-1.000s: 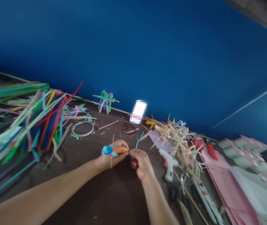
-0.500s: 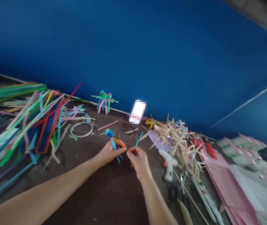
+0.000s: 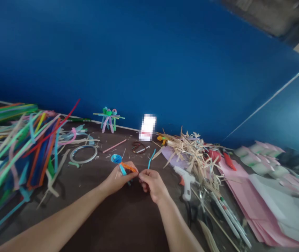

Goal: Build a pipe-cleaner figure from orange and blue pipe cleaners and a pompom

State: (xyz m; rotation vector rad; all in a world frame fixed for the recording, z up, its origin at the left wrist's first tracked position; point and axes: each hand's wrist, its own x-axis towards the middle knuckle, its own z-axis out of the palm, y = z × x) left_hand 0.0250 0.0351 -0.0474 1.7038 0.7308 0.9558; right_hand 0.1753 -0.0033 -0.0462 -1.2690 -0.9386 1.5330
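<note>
My left hand (image 3: 116, 179) is closed round a small pipe-cleaner figure. It has a round blue coil (image 3: 116, 159) at its top, a wound orange pipe cleaner (image 3: 127, 167) and light blue strips (image 3: 122, 170) hanging beside it. The fingertips of my right hand (image 3: 152, 183) are pinched together at the orange end, right against my left fingertips. What lies between those right fingers is mostly hidden. Just beyond my right hand, a short blue pipe cleaner (image 3: 151, 159) points up from the table.
Colourful pipe cleaners (image 3: 37, 150) are heaped at left, near a clear ring (image 3: 83, 154). A finished-looking pipe-cleaner piece (image 3: 108, 120) and a blurred-out phone (image 3: 147, 127) stand by the blue wall. To the right are a glue gun (image 3: 186, 180), scissors (image 3: 203, 201), straw-coloured strips (image 3: 191, 148) and pink sheets (image 3: 243, 199).
The camera view has tilted and swung slightly right, so table things sit further left. Both hands stay close together at the orange pipe cleaner, with the left wrist turned a little.
</note>
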